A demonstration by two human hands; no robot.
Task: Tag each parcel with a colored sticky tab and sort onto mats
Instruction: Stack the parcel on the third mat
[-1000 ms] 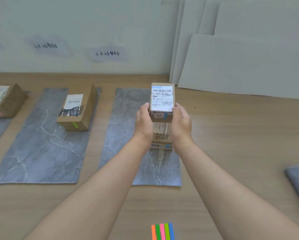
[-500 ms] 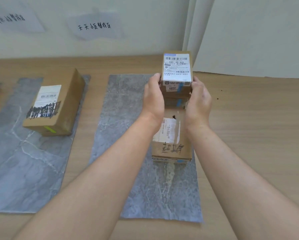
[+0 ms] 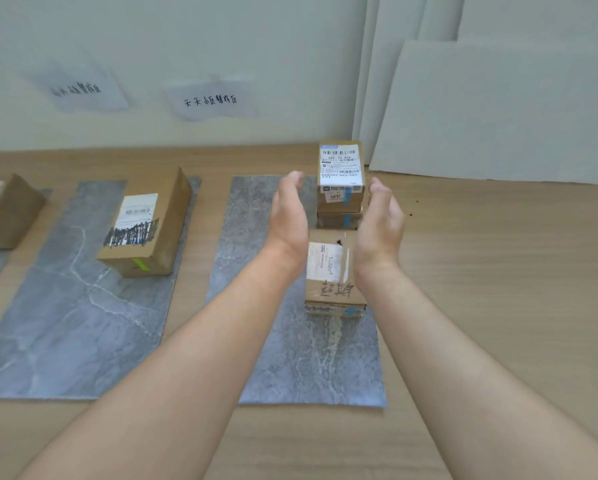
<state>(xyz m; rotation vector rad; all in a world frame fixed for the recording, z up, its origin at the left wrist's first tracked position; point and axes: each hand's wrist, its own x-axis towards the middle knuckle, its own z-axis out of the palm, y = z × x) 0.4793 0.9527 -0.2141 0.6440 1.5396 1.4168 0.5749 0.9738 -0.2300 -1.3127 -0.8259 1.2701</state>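
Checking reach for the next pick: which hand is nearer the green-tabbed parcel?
Left. The left hand sits right of the green-tabbed parcel, just left of the stack; the right hand is farther off, right of the stack.

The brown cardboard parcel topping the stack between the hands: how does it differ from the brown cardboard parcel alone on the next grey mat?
The stacked parcel has a blue tab, the lone parcel a yellow-green tab. The stacked parcel's label is clean; the lone parcel's is scribbled over. The stacked one rests on another box, the lone one on its grey mat. Both are brown cardboard.
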